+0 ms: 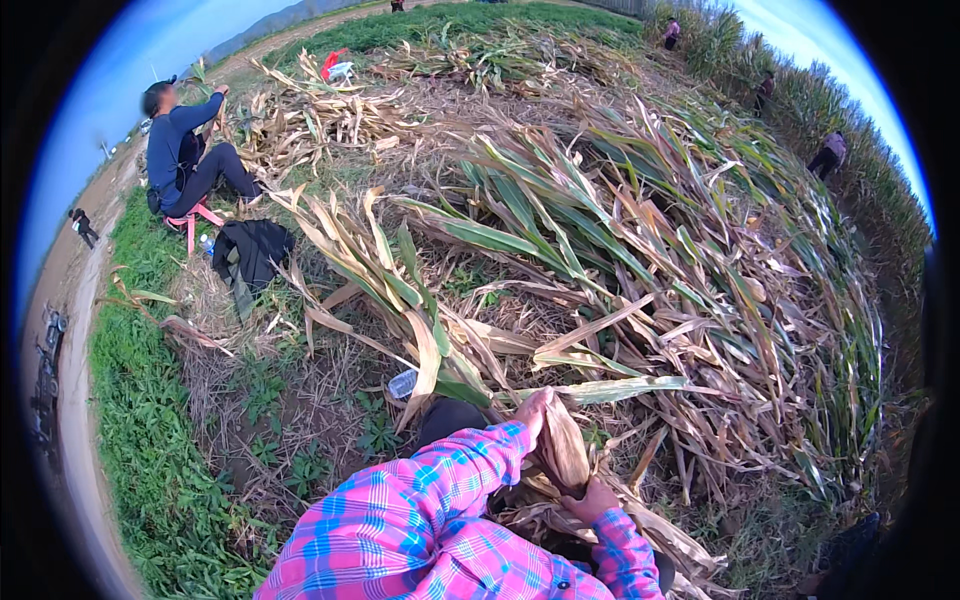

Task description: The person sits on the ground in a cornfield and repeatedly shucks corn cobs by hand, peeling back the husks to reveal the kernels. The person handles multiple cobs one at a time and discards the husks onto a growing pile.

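Note:
An ear of corn (563, 446) in its dry brown husk is between my two hands, close in front of me. My left hand (534, 411) is closed at the ear's upper end, its fingers pinching the husk. Around the lower end my right hand (592, 501) is wrapped, partly covered by husk. Loose dry husks and leaves (650, 525) lie beneath and beside the right hand. A long green-and-tan corn leaf (620, 389) stretches to the right just beyond the left hand. No kernels show on the ear.
Cut cornstalks (600, 220) lie heaped ahead and to the right. A clear plastic bottle (403, 383) rests on the ground to my left. Farther off, a person (185, 150) sits on a pink stool (192, 222) near a dark jacket (252, 255). Standing corn (880, 180) lines the far right.

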Demonstrator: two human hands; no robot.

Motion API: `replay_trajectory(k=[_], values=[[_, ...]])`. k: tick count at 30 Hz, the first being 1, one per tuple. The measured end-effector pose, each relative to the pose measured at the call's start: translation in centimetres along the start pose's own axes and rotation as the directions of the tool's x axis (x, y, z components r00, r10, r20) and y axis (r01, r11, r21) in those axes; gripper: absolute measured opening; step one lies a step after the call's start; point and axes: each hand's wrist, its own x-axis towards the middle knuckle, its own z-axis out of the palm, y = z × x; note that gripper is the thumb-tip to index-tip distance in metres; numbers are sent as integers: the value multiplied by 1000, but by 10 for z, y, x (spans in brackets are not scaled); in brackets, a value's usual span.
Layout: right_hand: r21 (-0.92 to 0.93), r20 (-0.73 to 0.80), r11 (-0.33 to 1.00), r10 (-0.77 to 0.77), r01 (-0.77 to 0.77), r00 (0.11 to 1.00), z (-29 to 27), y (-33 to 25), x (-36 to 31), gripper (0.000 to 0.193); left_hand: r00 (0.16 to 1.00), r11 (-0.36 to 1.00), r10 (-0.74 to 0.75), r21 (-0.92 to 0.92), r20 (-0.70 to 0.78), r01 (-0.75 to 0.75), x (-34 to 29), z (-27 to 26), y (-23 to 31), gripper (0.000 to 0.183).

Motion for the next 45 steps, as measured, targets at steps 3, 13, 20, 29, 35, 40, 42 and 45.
replay_trajectory(k=[3,13,20,29,35,40,42,45], values=[[-6,-463,968,-225,251,857,-5,-19,-10,75,978,982,188,-40,87,-185,-17,-4,1,33],[-296,-341,890,-438,347,832,57,-48,30,50,964,968,-247,65,97,241,-57,-21,-34,23],[-189,-509,945,-326,266,797,68,-2,52,18,845,759,-519,524,130,386,-60,-25,-28,20],[-189,-253,982,-45,-4,967,62,3,61,25,867,499,-438,866,239,13,-61,-24,-49,28],[442,-552,890,171,113,816,44,2,59,30,856,374,-380,905,350,-203,-65,-8,-45,49],[545,-684,778,198,313,702,35,-12,57,24,972,492,-4,847,233,-201,-76,-1,-36,33],[819,-486,490,313,299,816,36,-17,57,24,959,545,219,792,182,-275,-75,-3,-33,30],[947,-320,88,345,308,883,37,-21,54,22,945,574,319,777,79,-259,-72,-6,-28,30]])
